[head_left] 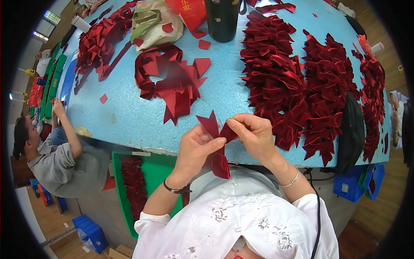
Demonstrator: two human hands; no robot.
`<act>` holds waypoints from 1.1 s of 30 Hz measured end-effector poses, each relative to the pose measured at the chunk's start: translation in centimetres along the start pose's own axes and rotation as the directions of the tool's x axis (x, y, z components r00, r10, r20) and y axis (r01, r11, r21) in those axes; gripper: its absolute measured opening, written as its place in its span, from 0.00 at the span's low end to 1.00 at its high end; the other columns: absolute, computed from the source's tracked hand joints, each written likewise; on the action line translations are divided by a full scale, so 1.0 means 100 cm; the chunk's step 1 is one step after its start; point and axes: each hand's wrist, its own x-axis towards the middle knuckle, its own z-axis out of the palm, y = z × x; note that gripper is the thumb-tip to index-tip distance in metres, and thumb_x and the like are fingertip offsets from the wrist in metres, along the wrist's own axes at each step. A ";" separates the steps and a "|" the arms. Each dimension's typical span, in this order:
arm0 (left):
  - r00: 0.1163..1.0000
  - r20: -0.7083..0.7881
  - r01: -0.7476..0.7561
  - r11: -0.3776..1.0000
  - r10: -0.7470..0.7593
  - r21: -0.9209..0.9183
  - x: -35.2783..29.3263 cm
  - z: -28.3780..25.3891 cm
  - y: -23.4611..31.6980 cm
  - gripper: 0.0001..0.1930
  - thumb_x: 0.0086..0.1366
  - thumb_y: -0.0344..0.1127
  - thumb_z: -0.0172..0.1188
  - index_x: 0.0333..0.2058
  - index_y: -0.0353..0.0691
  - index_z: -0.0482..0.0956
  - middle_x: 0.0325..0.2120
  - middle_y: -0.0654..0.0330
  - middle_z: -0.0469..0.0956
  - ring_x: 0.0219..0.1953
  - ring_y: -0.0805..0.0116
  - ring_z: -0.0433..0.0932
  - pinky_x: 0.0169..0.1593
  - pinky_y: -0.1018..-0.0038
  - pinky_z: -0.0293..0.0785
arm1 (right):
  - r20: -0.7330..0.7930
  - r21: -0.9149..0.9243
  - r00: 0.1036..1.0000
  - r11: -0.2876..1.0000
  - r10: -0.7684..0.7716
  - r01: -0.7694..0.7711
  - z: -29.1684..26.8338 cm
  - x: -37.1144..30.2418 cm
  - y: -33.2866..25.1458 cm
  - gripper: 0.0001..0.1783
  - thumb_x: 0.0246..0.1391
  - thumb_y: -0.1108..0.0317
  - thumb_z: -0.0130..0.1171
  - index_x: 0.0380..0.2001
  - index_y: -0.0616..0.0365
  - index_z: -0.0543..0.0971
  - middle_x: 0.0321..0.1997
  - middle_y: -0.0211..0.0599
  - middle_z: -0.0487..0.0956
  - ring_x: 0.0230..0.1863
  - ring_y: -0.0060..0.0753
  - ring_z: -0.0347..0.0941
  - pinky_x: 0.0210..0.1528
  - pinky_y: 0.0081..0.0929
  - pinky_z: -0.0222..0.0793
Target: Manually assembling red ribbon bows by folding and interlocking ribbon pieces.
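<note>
Velvet pieces, dark red and folded, lie in a row inside the green crate at lower left; a blue bin sits at lower right, its contents unclear. At centre, the left hand pinches a red ribbon between thumb and fingers, one tail below them; the right hand grips its upper right part between thumb and forefinger.

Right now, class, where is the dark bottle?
In the head view, the dark bottle stands upright at the top middle, on the blue table, between the red packet on its left and dark red bows on its right.
</note>
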 end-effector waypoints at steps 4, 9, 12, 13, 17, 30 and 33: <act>0.957 -0.141 -0.189 0.914 0.253 0.358 -0.002 -0.005 -0.006 0.15 0.60 0.28 0.67 0.45 0.30 0.77 0.36 0.58 0.80 0.33 0.75 0.77 0.37 0.77 0.73 | 0.026 -0.309 0.986 0.937 -0.163 0.163 0.003 0.013 0.018 0.07 0.58 0.71 0.62 0.31 0.66 0.81 0.21 0.34 0.77 0.20 0.24 0.70 0.22 0.25 0.65; 0.630 0.182 -0.541 0.260 0.755 0.800 0.003 -0.011 -0.004 0.16 0.55 0.24 0.68 0.43 0.31 0.78 0.41 0.55 0.77 0.38 0.64 0.77 0.42 0.68 0.74 | 0.075 -0.464 0.960 0.842 -0.271 0.274 0.010 0.019 0.020 0.09 0.56 0.70 0.62 0.26 0.64 0.77 0.21 0.46 0.74 0.22 0.47 0.70 0.24 0.36 0.65; 0.514 0.446 -0.628 -0.032 0.733 0.777 0.008 -0.013 -0.009 0.19 0.51 0.23 0.68 0.44 0.31 0.78 0.42 0.55 0.76 0.41 0.59 0.76 0.46 0.64 0.72 | 0.090 -0.483 0.960 0.832 -0.264 0.274 0.010 0.019 0.022 0.10 0.55 0.70 0.62 0.24 0.63 0.75 0.21 0.49 0.73 0.23 0.53 0.70 0.24 0.39 0.65; 0.543 0.500 -0.654 -0.035 0.675 0.756 0.010 -0.012 -0.012 0.20 0.50 0.23 0.68 0.44 0.31 0.78 0.42 0.55 0.75 0.43 0.57 0.74 0.48 0.62 0.71 | 0.105 -0.499 0.961 0.822 -0.255 0.273 0.009 0.018 0.023 0.11 0.56 0.70 0.62 0.23 0.63 0.75 0.21 0.48 0.73 0.22 0.52 0.71 0.23 0.39 0.65; 0.601 0.546 -0.653 -0.035 0.583 0.756 0.014 -0.018 -0.019 0.21 0.49 0.24 0.67 0.45 0.32 0.78 0.42 0.56 0.74 0.45 0.57 0.72 0.52 0.59 0.68 | 0.208 -0.656 0.921 0.652 -0.329 0.381 0.005 0.024 0.028 0.07 0.55 0.72 0.63 0.30 0.63 0.76 0.21 0.45 0.75 0.22 0.45 0.73 0.23 0.35 0.66; 0.597 0.593 -0.644 -0.118 0.540 0.756 0.011 -0.017 -0.021 0.21 0.50 0.26 0.67 0.46 0.32 0.78 0.40 0.55 0.72 0.44 0.58 0.71 0.55 0.56 0.65 | -0.133 -0.685 0.902 0.696 -0.411 0.216 0.000 0.020 0.022 0.07 0.58 0.76 0.61 0.39 0.64 0.75 0.20 0.37 0.72 0.19 0.28 0.68 0.22 0.25 0.65; 0.583 0.593 -0.640 -0.135 0.555 0.756 0.012 -0.015 -0.018 0.19 0.53 0.27 0.64 0.46 0.31 0.78 0.38 0.55 0.72 0.41 0.59 0.71 0.55 0.55 0.64 | -0.160 -0.466 0.933 0.858 -0.323 0.217 -0.004 0.015 -0.008 0.05 0.60 0.75 0.58 0.38 0.65 0.75 0.21 0.36 0.71 0.21 0.24 0.67 0.24 0.23 0.65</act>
